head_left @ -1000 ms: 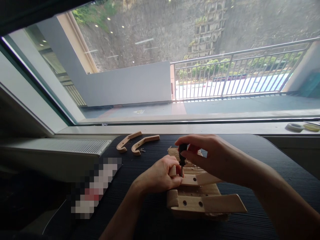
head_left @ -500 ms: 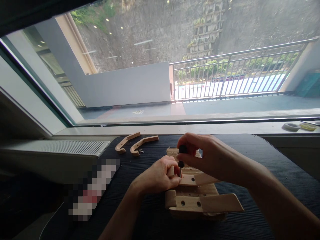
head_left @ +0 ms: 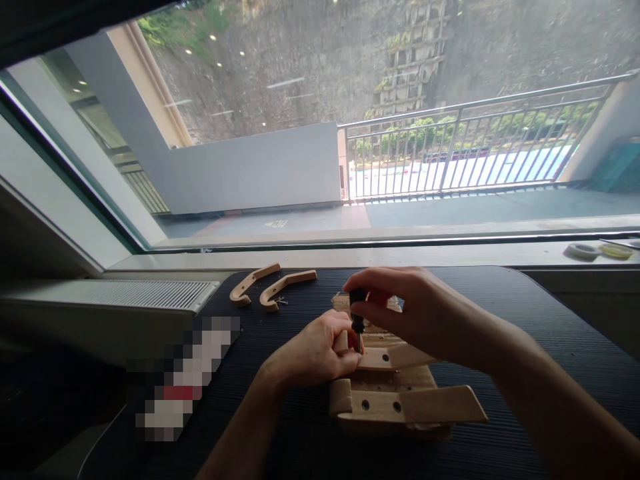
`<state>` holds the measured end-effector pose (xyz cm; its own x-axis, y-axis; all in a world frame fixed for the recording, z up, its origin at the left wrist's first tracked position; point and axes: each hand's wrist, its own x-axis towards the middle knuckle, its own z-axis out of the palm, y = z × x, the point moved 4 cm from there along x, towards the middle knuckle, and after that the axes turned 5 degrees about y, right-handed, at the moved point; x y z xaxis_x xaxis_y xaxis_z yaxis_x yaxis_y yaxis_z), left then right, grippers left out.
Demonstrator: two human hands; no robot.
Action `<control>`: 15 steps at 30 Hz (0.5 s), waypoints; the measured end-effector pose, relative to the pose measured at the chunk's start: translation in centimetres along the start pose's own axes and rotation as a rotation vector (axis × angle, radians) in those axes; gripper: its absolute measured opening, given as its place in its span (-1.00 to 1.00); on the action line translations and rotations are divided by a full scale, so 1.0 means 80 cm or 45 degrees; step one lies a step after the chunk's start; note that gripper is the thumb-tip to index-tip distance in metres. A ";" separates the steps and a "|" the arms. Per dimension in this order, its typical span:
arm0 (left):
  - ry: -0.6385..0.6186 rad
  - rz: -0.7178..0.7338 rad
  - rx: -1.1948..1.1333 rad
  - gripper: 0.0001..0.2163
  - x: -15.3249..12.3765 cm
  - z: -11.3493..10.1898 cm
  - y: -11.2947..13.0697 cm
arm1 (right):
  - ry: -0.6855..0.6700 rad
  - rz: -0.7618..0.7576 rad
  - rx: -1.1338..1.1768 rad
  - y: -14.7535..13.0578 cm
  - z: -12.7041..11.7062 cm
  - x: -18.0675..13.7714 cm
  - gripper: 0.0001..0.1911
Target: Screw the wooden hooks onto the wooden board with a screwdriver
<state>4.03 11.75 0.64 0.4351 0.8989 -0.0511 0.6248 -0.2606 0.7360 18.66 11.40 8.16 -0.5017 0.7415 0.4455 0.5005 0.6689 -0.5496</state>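
Note:
My right hand grips the black handle of a short screwdriver, which stands nearly upright. Its tip goes down at the left end of a wooden hook, where my fingers hide the exact contact. My left hand is closed around that hook's curled end, holding it against a rough wooden board. Nearer to me, a second wooden hook lies across the same board, with two dark holes showing in it. The board rests on the black table.
Two more wooden hooks lie at the table's far left, with several small screws beside them. A blurred-out flat item is on the left. Rolls of tape sit on the windowsill.
The screwdriver's handle has tilted slightly to the left, and the fingers of my right hand have shifted and opened a little around it. My left hand stays in place on the hook.

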 end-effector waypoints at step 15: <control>-0.024 0.070 -0.021 -0.90 0.000 -0.001 0.006 | -0.010 0.016 0.049 0.003 0.000 0.001 -0.76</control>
<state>4.25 11.70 1.04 0.4806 0.8766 -0.0231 0.5893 -0.3033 0.7488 18.69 11.63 8.08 -0.5009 0.7495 0.4329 0.4793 0.6566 -0.5824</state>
